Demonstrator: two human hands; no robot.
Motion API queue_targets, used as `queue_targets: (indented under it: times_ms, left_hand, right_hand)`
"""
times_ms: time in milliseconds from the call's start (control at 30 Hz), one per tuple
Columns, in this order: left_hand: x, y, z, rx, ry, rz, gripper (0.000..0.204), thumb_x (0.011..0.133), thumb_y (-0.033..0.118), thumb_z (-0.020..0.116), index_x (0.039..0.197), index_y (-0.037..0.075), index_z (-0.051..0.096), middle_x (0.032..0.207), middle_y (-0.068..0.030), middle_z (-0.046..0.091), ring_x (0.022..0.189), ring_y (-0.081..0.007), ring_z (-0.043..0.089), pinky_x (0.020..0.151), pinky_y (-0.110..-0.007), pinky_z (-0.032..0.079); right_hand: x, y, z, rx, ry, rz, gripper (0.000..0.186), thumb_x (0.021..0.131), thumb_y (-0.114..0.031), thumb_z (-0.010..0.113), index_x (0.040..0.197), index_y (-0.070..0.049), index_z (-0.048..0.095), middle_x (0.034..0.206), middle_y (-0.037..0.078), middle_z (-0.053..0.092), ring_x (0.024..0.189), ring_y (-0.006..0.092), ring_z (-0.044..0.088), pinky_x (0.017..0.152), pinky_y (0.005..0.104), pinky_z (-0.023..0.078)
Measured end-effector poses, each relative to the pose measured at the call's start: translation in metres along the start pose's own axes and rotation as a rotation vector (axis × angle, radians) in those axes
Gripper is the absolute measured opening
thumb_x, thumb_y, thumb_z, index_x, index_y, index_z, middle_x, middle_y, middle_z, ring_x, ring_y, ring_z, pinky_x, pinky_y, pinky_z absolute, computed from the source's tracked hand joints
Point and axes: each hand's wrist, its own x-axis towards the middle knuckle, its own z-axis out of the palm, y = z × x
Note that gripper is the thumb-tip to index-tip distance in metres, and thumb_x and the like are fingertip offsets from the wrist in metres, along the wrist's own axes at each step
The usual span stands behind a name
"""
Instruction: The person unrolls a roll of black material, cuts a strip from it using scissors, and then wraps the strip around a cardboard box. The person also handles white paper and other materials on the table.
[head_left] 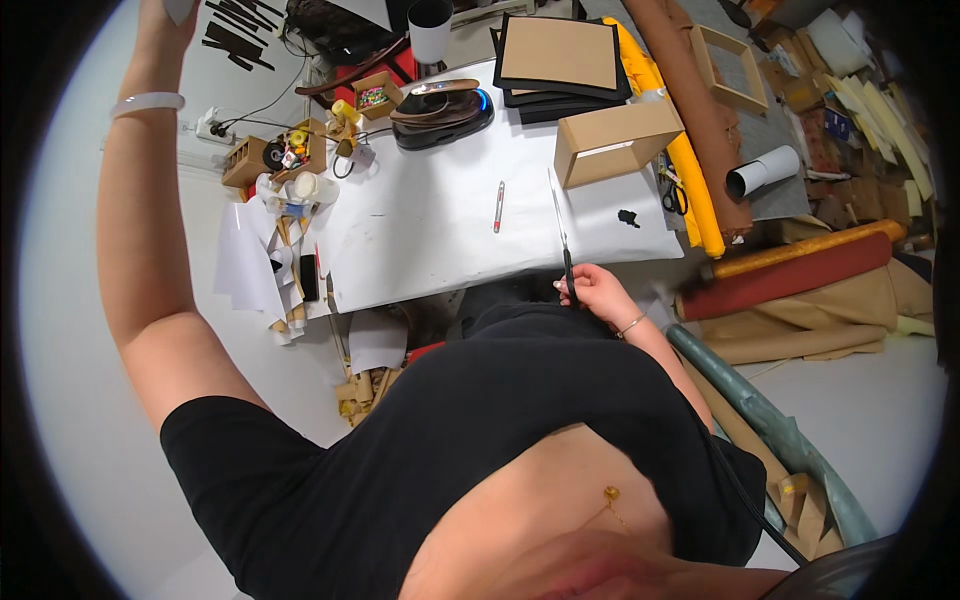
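Observation:
My left arm is raised along the left side, with a pale bangle at the wrist. Only the base of my left hand [162, 22] shows at the top edge; its fingers are out of the picture, and a small pale piece is beside it. My right hand [598, 292] is closed around the black handle of long, slim scissors [562, 225] at the near edge of the white-covered table [420, 220]. Their metal blades point away from me over the table. A slim craft knife [499, 207] lies left of the blades, and a small black scrap [628, 217] to their right.
A cardboard box [615, 140] stands behind the scissors, near a stack of black and tan boards [560, 55]. A dark iron-like device [442, 115] sits farther left. Black-handled scissors [675, 195] lie by a yellow roll [695, 190]. Supply boxes [245, 163] line the left edge.

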Motion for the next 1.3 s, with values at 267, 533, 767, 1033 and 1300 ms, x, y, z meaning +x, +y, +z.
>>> queue_targets:
  times_ms: [267, 533, 767, 1033, 1300]
  left_hand:
    - [-0.153, -0.142, 0.036, 0.282, 0.012, -0.421, 0.031, 0.094, 0.016, 0.065, 0.119, -0.002, 0.065, 0.110, -0.0131, 0.072, 0.097, -0.0209, 0.070, 0.088, -0.033, 0.058]
    - [-0.372, -0.201, 0.172, 0.317, -0.025, -0.895, 0.069, 0.074, 0.019, 0.089, 0.134, -0.001, 0.061, 0.119, -0.0172, 0.069, 0.101, -0.0242, 0.070, 0.086, -0.036, 0.059]
    - [-0.475, -0.252, 0.205, 0.584, -0.011, -0.819, 0.098, 0.070, 0.009, 0.090, 0.152, 0.000, 0.036, 0.139, -0.0267, 0.057, 0.129, -0.0359, 0.057, 0.108, -0.038, 0.047]
    - [-0.505, -0.248, 0.223, 0.620, -0.107, -0.706, 0.075, 0.085, 0.002, 0.076, 0.152, 0.014, 0.043, 0.132, -0.0256, 0.058, 0.121, -0.0403, 0.059, 0.103, -0.040, 0.049]
    - [-0.548, -0.291, 0.220, 0.484, 0.228, -0.943, 0.046, 0.086, 0.008, 0.078, 0.131, 0.011, 0.068, 0.112, -0.0190, 0.070, 0.104, -0.0300, 0.069, 0.094, -0.034, 0.053]
  right_hand:
    - [-0.013, -0.029, 0.006, 0.035, -0.033, -0.075, 0.028, 0.090, -0.019, 0.080, 0.099, 0.001, 0.063, 0.079, 0.004, 0.068, 0.070, 0.0105, 0.063, 0.068, 0.0245, 0.052]
    - [-0.023, -0.026, 0.009, 0.089, 0.025, -0.065, 0.025, 0.094, -0.021, 0.076, 0.091, -0.005, 0.057, 0.074, 0.002, 0.065, 0.063, 0.0096, 0.063, 0.061, 0.0241, 0.052]
    - [0.005, 0.000, 0.008, -0.001, 0.090, -0.123, 0.025, 0.097, -0.024, 0.073, 0.095, -0.005, 0.056, 0.071, 0.002, 0.066, 0.064, 0.0075, 0.062, 0.058, 0.0196, 0.044]
    - [0.035, 0.008, -0.004, -0.125, -0.228, 0.143, 0.028, 0.099, -0.033, 0.068, 0.089, -0.010, 0.057, 0.069, -0.001, 0.065, 0.061, 0.0069, 0.061, 0.055, 0.0202, 0.040]
    - [0.042, 0.044, -0.039, -0.185, -0.370, 0.393, 0.034, 0.095, -0.033, 0.073, 0.079, -0.012, 0.053, 0.066, 0.000, 0.064, 0.058, 0.0075, 0.062, 0.055, 0.0212, 0.044]
